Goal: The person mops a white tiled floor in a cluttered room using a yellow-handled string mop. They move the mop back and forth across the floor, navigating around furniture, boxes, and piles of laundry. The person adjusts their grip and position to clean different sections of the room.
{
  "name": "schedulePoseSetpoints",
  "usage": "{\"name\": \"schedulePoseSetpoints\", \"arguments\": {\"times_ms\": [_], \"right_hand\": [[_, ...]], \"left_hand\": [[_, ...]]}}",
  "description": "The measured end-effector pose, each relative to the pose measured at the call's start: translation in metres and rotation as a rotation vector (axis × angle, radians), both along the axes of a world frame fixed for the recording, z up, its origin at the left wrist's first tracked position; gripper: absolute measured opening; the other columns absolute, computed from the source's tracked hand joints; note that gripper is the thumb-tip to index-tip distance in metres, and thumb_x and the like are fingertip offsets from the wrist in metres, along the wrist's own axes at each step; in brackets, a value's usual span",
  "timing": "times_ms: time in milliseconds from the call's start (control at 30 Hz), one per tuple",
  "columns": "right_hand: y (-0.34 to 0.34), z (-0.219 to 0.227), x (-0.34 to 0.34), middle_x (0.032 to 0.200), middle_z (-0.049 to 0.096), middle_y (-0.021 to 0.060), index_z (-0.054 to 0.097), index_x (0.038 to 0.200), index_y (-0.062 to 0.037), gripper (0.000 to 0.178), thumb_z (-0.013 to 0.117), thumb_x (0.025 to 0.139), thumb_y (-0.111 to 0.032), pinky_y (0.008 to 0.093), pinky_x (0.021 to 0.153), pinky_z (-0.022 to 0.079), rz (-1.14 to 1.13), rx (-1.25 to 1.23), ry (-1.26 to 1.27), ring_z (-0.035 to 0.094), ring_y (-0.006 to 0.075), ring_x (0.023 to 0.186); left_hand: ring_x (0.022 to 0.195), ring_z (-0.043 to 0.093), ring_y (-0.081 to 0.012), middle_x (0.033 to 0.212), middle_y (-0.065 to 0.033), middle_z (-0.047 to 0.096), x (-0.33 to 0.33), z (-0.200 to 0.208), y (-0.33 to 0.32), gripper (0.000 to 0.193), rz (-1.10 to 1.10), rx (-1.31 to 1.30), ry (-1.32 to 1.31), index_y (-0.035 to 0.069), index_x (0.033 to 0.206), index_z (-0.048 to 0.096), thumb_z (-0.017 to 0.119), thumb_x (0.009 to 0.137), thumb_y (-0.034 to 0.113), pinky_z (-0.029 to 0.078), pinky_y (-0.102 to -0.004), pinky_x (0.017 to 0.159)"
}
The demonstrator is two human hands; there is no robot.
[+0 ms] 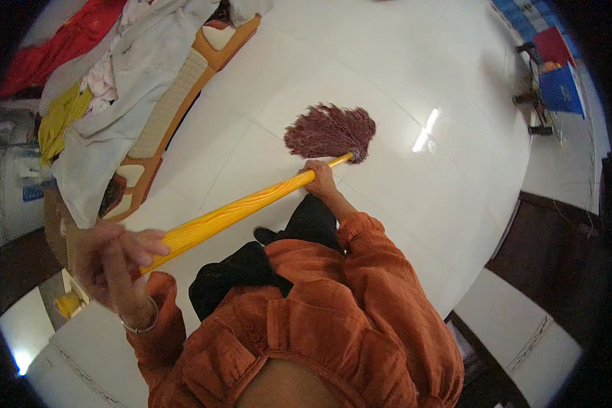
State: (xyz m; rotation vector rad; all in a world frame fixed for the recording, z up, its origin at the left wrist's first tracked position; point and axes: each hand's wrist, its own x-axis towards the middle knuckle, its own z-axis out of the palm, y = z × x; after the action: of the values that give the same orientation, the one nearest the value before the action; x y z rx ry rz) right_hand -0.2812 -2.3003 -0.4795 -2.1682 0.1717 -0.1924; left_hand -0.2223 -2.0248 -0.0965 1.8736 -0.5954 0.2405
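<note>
A mop with a yellow wood-grain handle point(231, 215) slants across in front of me. Its maroon string head point(330, 130) lies spread on the white tiled floor. Low on the handle, close to the mop head, my right hand point(321, 182) is closed around the shaft. At the upper end, my left hand point(119, 262) holds the handle with its fingers over it; this hand is somewhat blurred, and a bangle circles its wrist. Both arms wear rust-orange sleeves.
A sofa with a tan wooden frame point(162, 146) stands on the left, with a white cloth point(126, 102), a yellow cloth point(62, 122) and a red cloth point(64, 47) on it. At the right are a blue panel point(562, 90) and dark brackets. White glossy tiles point(415, 197) cover the floor.
</note>
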Motion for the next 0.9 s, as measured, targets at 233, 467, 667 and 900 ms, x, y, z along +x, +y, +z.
{"name": "schedulePoseSetpoints", "arguments": {"times_ms": [233, 467, 667, 900], "right_hand": [[0.044, 0.01, -0.11, 0.06, 0.053, 0.0144, 0.051, 0.064, -0.0038, 0.019, 0.066, 0.068, -0.014, 0.0381, 0.053, 0.039, -0.331, -0.029, 0.11, 0.053, 0.0316, 0.059], [0.126, 0.021, -0.137, 0.061, 0.053, 0.0137, 0.053, 0.067, -0.0034, 0.014, 0.065, 0.066, -0.011, 0.0359, 0.053, 0.041, -0.304, 0.0, 0.085, 0.054, 0.0304, 0.059], [0.156, 0.015, -0.088, 0.063, 0.055, 0.0131, 0.054, 0.063, -0.0043, 0.015, 0.066, 0.066, -0.011, 0.0389, 0.053, 0.04, -0.2, -0.005, -0.044, 0.053, 0.0318, 0.06], [0.181, 0.013, 0.012, 0.057, 0.049, 0.0104, 0.048, 0.06, -0.0059, 0.02, 0.065, 0.067, -0.01, 0.0403, 0.057, 0.038, -0.068, 0.042, -0.264, 0.051, 0.0311, 0.061]], "left_hand": [[0.046, 0.058, -0.0151, 0.049, -0.0049, 0.05, -0.005, -0.001, -0.003, 0.018, -0.359, -0.24, 0.219, -0.004, 0.093, 0.052, 0.038, 0.091, 0.007, 0.054, -0.0311, 0.052], [0.036, 0.044, -0.0081, 0.046, -0.0009, 0.042, -0.004, 0.02, 0.044, 0.014, -0.534, -0.405, 0.307, -0.002, 0.088, 0.052, 0.045, 0.089, 0.01, 0.047, -0.0258, 0.041], [0.035, 0.042, -0.0087, 0.046, -0.0019, 0.043, -0.024, 0.031, 0.099, 0.011, -0.374, -0.408, 0.123, 0.0, 0.083, 0.048, 0.047, 0.088, 0.01, 0.043, -0.0251, 0.036], [0.032, 0.044, -0.0112, 0.038, -0.0033, 0.043, -0.049, 0.044, 0.127, 0.035, -0.033, -0.321, 0.005, 0.01, 0.052, 0.04, 0.05, 0.085, 0.01, 0.046, -0.0276, 0.037]]}}
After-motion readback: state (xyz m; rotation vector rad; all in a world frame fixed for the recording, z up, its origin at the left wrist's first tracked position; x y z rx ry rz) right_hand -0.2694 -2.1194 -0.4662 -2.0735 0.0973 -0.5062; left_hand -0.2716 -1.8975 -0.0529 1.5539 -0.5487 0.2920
